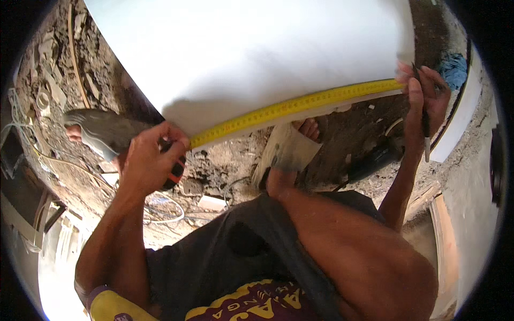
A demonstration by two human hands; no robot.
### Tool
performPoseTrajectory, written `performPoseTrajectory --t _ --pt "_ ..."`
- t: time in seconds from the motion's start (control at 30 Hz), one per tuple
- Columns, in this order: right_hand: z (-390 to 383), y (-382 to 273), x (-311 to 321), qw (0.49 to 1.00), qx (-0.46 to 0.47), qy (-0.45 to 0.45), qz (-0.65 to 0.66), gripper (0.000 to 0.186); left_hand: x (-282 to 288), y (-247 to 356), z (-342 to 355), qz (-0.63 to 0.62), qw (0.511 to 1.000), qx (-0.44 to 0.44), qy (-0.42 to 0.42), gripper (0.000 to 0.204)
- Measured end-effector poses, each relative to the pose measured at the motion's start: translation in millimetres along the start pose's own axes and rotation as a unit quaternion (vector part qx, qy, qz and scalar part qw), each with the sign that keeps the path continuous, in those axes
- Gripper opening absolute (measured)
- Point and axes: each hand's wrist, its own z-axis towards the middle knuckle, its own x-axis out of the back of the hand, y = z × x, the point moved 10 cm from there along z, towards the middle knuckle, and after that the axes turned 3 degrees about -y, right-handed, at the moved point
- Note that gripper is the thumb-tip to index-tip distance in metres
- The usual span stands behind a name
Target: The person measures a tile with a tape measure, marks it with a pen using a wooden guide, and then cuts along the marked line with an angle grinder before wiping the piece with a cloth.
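A large white board lies in front of me, its near edge running from left to right. Along that edge stretches the yellow blade of a tape measure. My left hand is closed around the tape's black and orange case at the board's near left corner. At the near right corner, my right hand grips a slim dark pencil, its point upward. The fingers of that hand touch the tape's far end; exactly how they hold it is hard to see.
My sandalled feet stand on rubble-strewn ground beside and under the board. A blue crumpled cloth lies at the right. Loose cables and broken pieces cover the left. A dark cylindrical object rests below the board's right part.
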Motion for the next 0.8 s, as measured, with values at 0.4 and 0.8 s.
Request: performPoseTrajectory --t 0.4,0.8 --pt "-3.5 -73.3 -127.4 0.949 -0.017 -0.242 0.200 0.020 17.7 7.5 5.8 0.014 0.998 -0.030 0.053 0.022" --pt "-17.0 -84.7 -149.7 0.956 0.034 -0.227 0.183 0.024 9.2 0.4 7.9 0.024 0.999 -0.024 0.036 0.020"
